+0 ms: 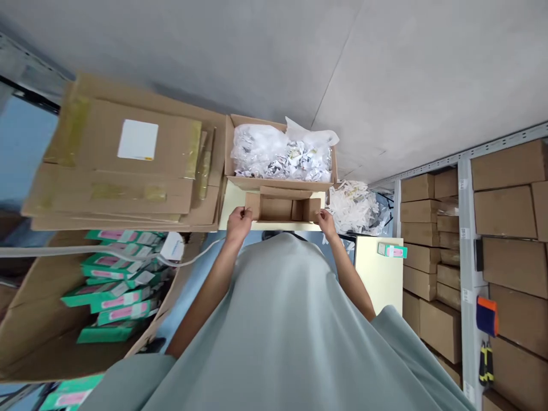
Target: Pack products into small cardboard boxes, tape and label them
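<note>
A small open cardboard box (276, 209) stands on the pale table (232, 201) right in front of me, its flaps spread and nothing visible inside. My left hand (240, 221) pinches its left flap between thumb and fingers. On the other side, my right hand (326, 221) grips the right flap the same way. Directly behind it sits a larger carton (282, 182) filled with crumpled shredded paper (295, 160) and clear plastic wrapping.
Flattened cardboard sheets (141, 177) are stacked at left. Below them a big carton (38, 297) holds several green-and-pink boxes (124, 299). One green box (393, 250) lies on a side table (377, 279). Paper strips (353, 208) are heaped behind it. Shelves of cartons (505, 214) line the right.
</note>
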Available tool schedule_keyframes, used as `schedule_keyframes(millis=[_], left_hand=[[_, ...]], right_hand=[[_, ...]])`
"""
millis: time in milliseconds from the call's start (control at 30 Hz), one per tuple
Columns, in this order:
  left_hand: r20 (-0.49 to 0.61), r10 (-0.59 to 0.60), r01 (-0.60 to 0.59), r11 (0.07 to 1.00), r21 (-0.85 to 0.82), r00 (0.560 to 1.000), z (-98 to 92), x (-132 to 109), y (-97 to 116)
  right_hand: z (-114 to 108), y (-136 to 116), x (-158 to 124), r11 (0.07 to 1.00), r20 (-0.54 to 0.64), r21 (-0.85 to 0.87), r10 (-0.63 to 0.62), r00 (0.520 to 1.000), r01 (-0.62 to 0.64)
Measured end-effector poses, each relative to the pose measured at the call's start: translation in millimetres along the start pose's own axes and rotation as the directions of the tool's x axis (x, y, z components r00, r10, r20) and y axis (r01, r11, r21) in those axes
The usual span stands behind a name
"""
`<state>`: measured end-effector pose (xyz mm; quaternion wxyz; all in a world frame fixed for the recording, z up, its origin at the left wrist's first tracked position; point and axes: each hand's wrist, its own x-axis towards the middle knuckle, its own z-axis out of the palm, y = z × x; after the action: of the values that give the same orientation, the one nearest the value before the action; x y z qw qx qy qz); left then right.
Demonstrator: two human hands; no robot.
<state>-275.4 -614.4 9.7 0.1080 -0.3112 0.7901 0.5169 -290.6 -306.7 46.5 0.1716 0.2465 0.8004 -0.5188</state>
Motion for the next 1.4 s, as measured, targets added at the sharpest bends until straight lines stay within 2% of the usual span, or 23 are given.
schedule_keyframes(millis=[100, 167, 200, 267, 367, 433, 533, 600, 700, 800, 900, 1100, 1200, 1300, 1333, 1400], left_hand=[[-0.109, -0.018, 0.016, 1.000, -0.017, 0.994, -6.1, -3.2, 9.2], [-0.231, 0.093, -0.102, 0.994, -0.030, 0.968, -14.1, -7.6, 25.7], [-0.287, 0.175, -0.187, 0.982, -0.016, 0.942, -19.0, -8.3, 37.0], [-0.344, 0.340, -0.341, 0.938, 0.060, 0.875, -28.9, -2.8, 63.1], [-0.318, 0.506, -0.466, 0.863, 0.197, 0.802, -38.6, 26.0, 102.2], [-0.263, 0.529, -0.475, 0.846, 0.242, 0.807, -40.4, 51.9, 121.6], [-0.232, 0.490, -0.443, 0.867, 0.228, 0.840, -41.9, 78.4, 137.0], [-0.249, 0.488, -0.441, 0.869, 0.224, 0.837, -45.7, 79.3, 140.3], [-0.286, 0.522, -0.466, 0.851, 0.243, 0.804, -55.2, 60.4, 141.3], [-0.330, 0.517, -0.467, 0.856, 0.224, 0.790, -63.0, 36.6, 143.0], [-0.370, 0.513, -0.473, 0.858, 0.201, 0.774, -67.1, 21.2, 148.9], [-0.411, 0.563, -0.526, 0.824, 0.210, 0.717, -78.8, -3.4, 181.1], [-0.439, 0.577, -0.554, 0.809, 0.194, 0.689, -88.9, -18.6, 198.1], [-0.504, 0.568, -0.603, 0.790, 0.111, 0.651, -98.8, -31.0, 201.9], [-0.517, 0.554, -0.625, 0.780, 0.048, 0.652, -101.5, -34.3, 199.2], [-0.493, 0.512, -0.643, 0.754, -0.133, 0.703, -104.9, -40.2, 188.7]], right_hand=[[-9.5, -15.2, 4.8, 0.996, -0.010, -0.086, -0.034, 0.999, 0.033], [-17.3, -27.0, 3.0, 0.977, -0.044, -0.191, -0.109, 0.993, 0.099], [-20.9, -34.0, 0.9, 0.956, -0.061, -0.252, -0.168, 0.984, 0.148], [-26.3, -50.5, -3.9, 0.892, -0.077, -0.363, -0.317, 0.945, 0.270], [-25.3, -81.4, -7.2, 0.751, -0.019, -0.463, -0.539, 0.842, 0.470], [-15.1, -104.0, -2.8, 0.633, 0.091, -0.502, -0.639, 0.764, 0.590], [14.8, -134.8, 14.8, 0.470, 0.312, -0.518, -0.675, 0.669, 0.715], [39.6, -149.2, 29.1, 0.389, 0.438, -0.524, -0.640, 0.631, 0.758], [72.3, -157.7, 43.2, 0.334, 0.540, -0.546, -0.561, 0.627, 0.768], [89.8, -153.7, 45.2, 0.334, 0.561, -0.559, -0.522, 0.643, 0.759], [95.7, -149.2, 43.7, 0.344, 0.557, -0.545, -0.533, 0.637, 0.764], [117.6, -164.0, 51.7, 0.323, 0.617, -0.457, -0.556, 0.556, 0.829], [127.7, -171.0, 53.4, 0.363, 0.622, -0.408, -0.561, 0.546, 0.838], [120.0, -171.6, 45.1, 0.492, 0.529, -0.330, -0.610, 0.590, 0.805], [112.2, -170.8, 39.7, 0.541, 0.485, -0.284, -0.632, 0.605, 0.792], [90.2, -168.1, 25.5, 0.608, 0.409, -0.181, -0.669, 0.621, 0.773]])
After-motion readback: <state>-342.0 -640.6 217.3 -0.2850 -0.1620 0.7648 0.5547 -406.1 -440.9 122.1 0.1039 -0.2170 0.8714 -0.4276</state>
